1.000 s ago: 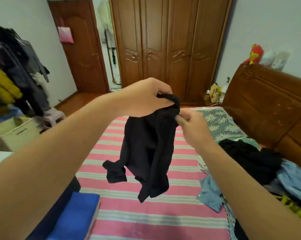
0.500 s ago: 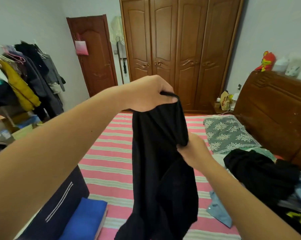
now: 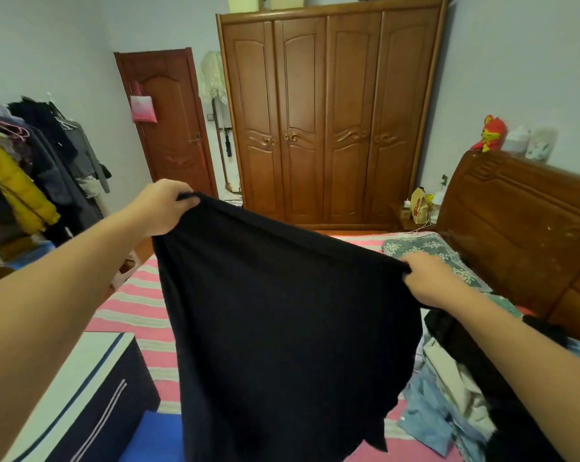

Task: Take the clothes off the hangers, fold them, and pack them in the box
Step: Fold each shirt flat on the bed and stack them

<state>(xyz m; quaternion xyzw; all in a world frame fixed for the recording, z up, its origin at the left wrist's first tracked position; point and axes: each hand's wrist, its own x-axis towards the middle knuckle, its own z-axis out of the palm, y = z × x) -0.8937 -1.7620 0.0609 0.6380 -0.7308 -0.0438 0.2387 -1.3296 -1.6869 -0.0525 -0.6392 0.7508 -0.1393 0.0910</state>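
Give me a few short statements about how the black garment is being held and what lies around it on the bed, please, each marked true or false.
1. Both hands hold the black garment by its top edge. True: the left hand and the right hand each grip a corner.
2. The garment lies folded flat on the bed. False: it hangs spread out in the air above the striped sheet.
3. A pile of loose clothes lies on the bed's right side. True.
4. The wardrobe doors stand open. False: all four are closed.
5. The yellow jacket lies on the bed. False: it hangs on the rack at left.
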